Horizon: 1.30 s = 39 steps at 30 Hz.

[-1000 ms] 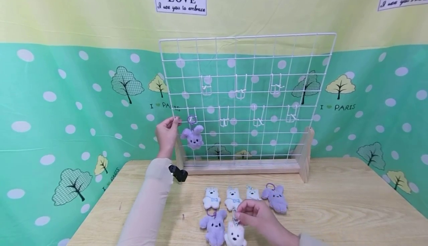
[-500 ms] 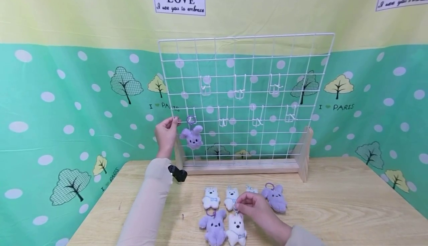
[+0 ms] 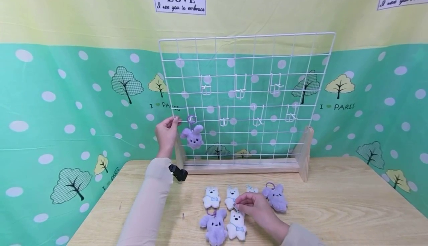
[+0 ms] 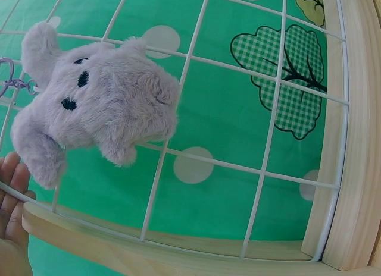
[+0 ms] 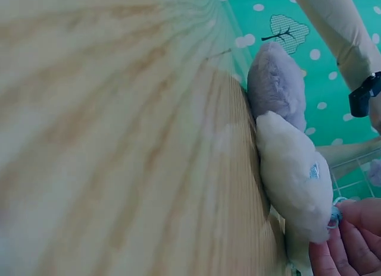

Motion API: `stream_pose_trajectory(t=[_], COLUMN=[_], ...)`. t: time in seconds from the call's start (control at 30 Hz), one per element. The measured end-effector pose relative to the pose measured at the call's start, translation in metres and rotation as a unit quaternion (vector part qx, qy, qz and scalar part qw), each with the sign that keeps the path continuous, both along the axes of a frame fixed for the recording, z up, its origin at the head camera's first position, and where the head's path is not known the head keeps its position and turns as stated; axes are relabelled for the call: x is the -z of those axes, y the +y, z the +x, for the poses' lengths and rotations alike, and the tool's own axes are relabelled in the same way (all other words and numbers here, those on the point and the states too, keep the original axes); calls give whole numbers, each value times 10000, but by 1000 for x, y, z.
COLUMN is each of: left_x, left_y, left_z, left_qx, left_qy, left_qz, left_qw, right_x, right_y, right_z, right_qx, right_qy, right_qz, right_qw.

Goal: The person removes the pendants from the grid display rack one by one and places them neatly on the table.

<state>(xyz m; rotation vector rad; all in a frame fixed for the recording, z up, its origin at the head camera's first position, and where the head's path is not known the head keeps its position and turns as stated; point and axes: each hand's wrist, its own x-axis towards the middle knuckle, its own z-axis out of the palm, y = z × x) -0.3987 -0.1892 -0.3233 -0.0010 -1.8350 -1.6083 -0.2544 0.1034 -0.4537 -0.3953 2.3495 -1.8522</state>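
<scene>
My left hand [image 3: 166, 132] grips the left edge of a white wire grid rack [image 3: 247, 36]. Beside it a purple bunny plush keychain [image 3: 194, 140] hangs by its ring from a hook; the left wrist view shows its fluffy body [image 4: 107, 97] against the wires. Down at the table, thumb and fingers of my right hand [image 3: 259, 210] pinch the clasp at the head of a white bear plush keychain [image 3: 236, 225]. In the right wrist view this white bear [image 5: 294, 169] lies close along the tabletop, its blue clasp [image 5: 335, 215] between my fingertips.
White bears [image 3: 211, 197] and a purple bunny [image 3: 276, 198] form a back row on the wooden table [image 3: 341, 209]; another purple bunny [image 3: 215, 226] lies left of the pinched bear. Several white hooks [image 3: 240, 91] stick out from the grid, which stands in a wooden base [image 3: 240, 170].
The right hand has shifted slightly up the table, drawing the white bear a little away from the front edge and toward the back row. The left hand stays on the grid.
</scene>
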Motion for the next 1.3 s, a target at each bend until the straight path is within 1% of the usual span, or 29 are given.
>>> stream_pose_trajectory(t=[0.13,0.2,0.27,0.4,0.6,0.67,0.8,0.93,1.1,1.2,1.3], left_x=[0,0,0,1,3,3,2,2,2,2,2], left_y=[0,0,-1,-2,-4,-4,-4,-4,-2,-1,-1], left_z=[0,-1,-1,-2,-4,-3,-2,0,1,0,-1], left_qx=[4,-26,-63,-115,-111,-106,-117,-101,-79,-60,-37], left_qy=[-12,10,17,19,-8,-12,-22,-44,-65,-22,-4], left_qz=[-6,-13,-19,-64,-73,-51,-36,-46,-42,-28,-11], left_qw=[10000,10000,10000,9999,9999,9999,9999,9999,9999,10000,10000], right_x=[-2,-6,-11,-27,-54,-61,-73,-85,-100,-110,-118], right_y=[0,0,-1,-6,-22,-28,-39,-51,-67,-78,-90], right_z=[-3,-5,-7,-14,-26,-30,-39,-52,-73,-85,-95], right_qx=[-54,-96,-114,-80,-17,53,130,235,483,565,598], right_qy=[3,0,104,240,408,504,665,862,1320,1555,1682], right_qz=[-28,-85,-122,-226,-286,-276,-412,-435,-324,-398,-528], right_qw=[10000,9999,9998,9994,9988,9983,9969,9950,9895,9854,9825])
